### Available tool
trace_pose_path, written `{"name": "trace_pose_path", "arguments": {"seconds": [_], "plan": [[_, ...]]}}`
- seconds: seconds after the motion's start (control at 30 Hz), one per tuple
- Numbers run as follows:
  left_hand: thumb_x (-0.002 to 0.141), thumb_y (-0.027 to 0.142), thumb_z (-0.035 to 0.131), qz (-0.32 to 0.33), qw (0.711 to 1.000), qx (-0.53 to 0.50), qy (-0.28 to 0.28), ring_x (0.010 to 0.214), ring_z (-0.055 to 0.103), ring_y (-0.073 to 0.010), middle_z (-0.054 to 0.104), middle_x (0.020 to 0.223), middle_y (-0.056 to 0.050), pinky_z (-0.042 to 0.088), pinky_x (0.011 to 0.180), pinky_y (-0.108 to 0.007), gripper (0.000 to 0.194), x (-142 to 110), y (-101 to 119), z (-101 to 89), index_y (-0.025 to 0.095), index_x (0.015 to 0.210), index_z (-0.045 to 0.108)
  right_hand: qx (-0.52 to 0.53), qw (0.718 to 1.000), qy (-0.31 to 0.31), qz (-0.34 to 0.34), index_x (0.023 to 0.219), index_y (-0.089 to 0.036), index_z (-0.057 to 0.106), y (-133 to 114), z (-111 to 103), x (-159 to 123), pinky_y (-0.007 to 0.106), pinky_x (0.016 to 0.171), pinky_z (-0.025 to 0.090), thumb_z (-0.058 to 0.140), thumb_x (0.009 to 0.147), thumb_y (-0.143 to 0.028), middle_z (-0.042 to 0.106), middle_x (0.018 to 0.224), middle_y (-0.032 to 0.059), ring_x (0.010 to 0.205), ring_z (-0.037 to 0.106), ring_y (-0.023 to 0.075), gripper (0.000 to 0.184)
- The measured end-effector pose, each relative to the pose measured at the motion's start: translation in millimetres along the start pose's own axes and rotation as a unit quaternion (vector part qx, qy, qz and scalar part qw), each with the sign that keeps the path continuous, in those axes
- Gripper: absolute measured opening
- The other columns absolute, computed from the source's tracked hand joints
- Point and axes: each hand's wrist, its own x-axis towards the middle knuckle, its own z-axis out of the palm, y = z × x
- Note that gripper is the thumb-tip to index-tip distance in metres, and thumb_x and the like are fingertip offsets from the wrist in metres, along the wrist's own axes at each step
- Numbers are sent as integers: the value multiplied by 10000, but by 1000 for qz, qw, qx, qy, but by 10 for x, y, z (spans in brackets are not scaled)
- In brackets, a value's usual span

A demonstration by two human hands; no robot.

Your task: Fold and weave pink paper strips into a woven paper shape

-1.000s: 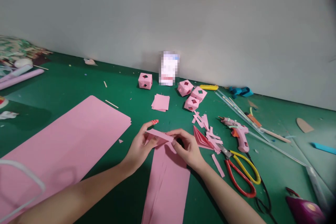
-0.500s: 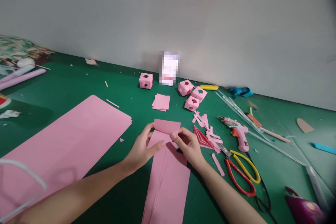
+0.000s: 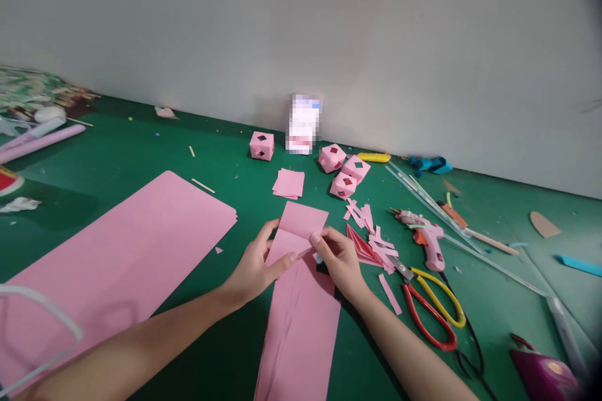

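Between my hands is a folded piece of pink paper (image 3: 301, 219), creased across its middle with the upper flap standing up. My left hand (image 3: 258, 260) grips its left edge, thumb on the front and fingers behind. At the lower right edge, my right hand (image 3: 336, 257) pinches the paper between thumb and fingers. Long pink paper strips (image 3: 305, 332) lie on the green table just below. A small stack of pink paper squares (image 3: 288, 183) sits beyond my hands. Farther back are several pink paper cubes with diamond holes, one cube (image 3: 262, 146) standing apart on the left.
Large pink sheets (image 3: 126, 250) cover the left side. Pink paper scraps (image 3: 362, 216), scissors (image 3: 433, 307) with red and yellow handles, and a pink glue gun (image 3: 426, 235) lie to the right. A phone with a blurred screen (image 3: 305, 125) leans against the wall.
The paper's upper flap has opened farther up and tilted to the right. My right hand has shifted slightly right with its pinch. My left hand stays nearly where it was.
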Motion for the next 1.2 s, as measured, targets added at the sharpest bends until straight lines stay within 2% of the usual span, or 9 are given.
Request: {"name": "trace_pose_path", "arguments": {"seconds": [0.4,0.47,0.6,0.7,0.87,1.03,1.1,1.2], "plan": [[848,383,650,-11,1000,11,3,568,548,-121,694,837,-37,444,498,-210,668,30,-72,-8,198,1391,309,71,997,22,2,950,-193,591,63,11,29,231,584,373,632,881,-381,536,672,-30,612,465,103,204],[841,379,660,-15,1000,11,4,558,534,-115,683,805,-25,434,487,-204,625,32,-65,-13,190,1354,359,79,996,33,3,1028,-201,572,60,16,30,227,572,367,634,880,-377,513,648,-46,595,448,100,238],[839,364,659,-5,1000,22,-12,611,544,-119,637,782,-9,430,492,-194,396,31,-52,-22,173,1166,543,87,995,44,10,1133,-216,521,44,28,28,220,557,366,636,877,-367,501,628,-64,574,437,97,319],[848,347,648,7,999,34,-15,649,564,-128,601,742,9,436,515,-193,327,28,-47,-25,178,1123,590,88,995,47,2,1208,-245,469,29,41,25,218,559,387,636,875,-354,533,655,-60,587,470,104,388],[860,356,631,15,999,44,-15,730,605,-155,635,831,-19,466,554,-209,311,27,-54,-24,182,1117,608,100,993,54,-30,1282,-310,421,20,64,20,241,620,468,635,871,-351,634,869,-5,678,572,117,465],[850,342,642,22,999,49,-9,794,635,-180,660,855,-24,498,611,-232,300,28,-56,-23,189,1108,622,23,997,50,-48,1133,-246,596,54,42,27,258,644,500,596,898,-378,636,1093,76,770,609,138,270],[843,334,649,21,999,49,-7,807,643,-185,677,901,-34,508,632,-243,329,26,-47,-20,191,1138,617,-14,998,43,-54,1128,-240,633,60,31,23,270,686,520,581,906,-394,597,1217,103,930,626,181,275],[840,325,651,19,999,44,-7,819,653,-195,690,923,-46,520,649,-255,364,22,-38,-15,185,1172,602,-54,996,24,-65,1174,-268,644,48,24,4,295,724,549,595,896,-403,427,1454,108,1100,597,230,313]]}}
